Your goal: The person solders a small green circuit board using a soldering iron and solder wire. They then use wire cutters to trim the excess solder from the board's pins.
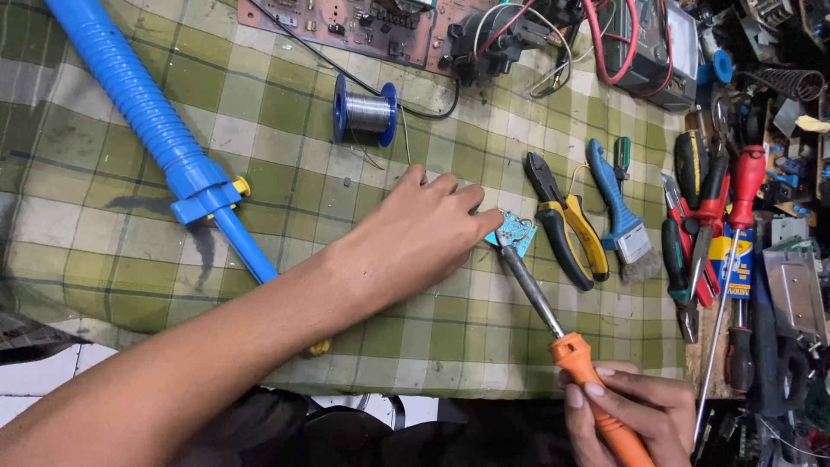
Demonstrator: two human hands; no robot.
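Worktop [104, 216], covered in a green checked cloth; contents as laid out.

- Left hand [415, 238], one: reaches across the cloth, fingers [471, 203] together and pressed on a small blue circuit board [514, 232], apparently to pin it flat and steady.
- Right hand [627, 406], one: fingers clamped round the orange handle of a soldering iron [553, 320], held low and slanted so the tip meets the board's near edge.
- Small blue circuit board, one: lies on the cloth at centre, just left of the pliers.
- Solder spool [366, 111], one, blue: beyond the left hand, a loose strand trailing towards it, within reach.
- Desoldering pump [164, 138], one, blue: lying diagonally at left, apart from the work.
- Pliers [566, 220], one pair, yellow-and-black handles; brush [621, 220], one, blue handle.
- Large brown circuit board [346, 26], one, at the far edge.
- Screwdrivers and cutters [713, 225]: a crowded row at right, red handles prominent; exact count cannot be told.
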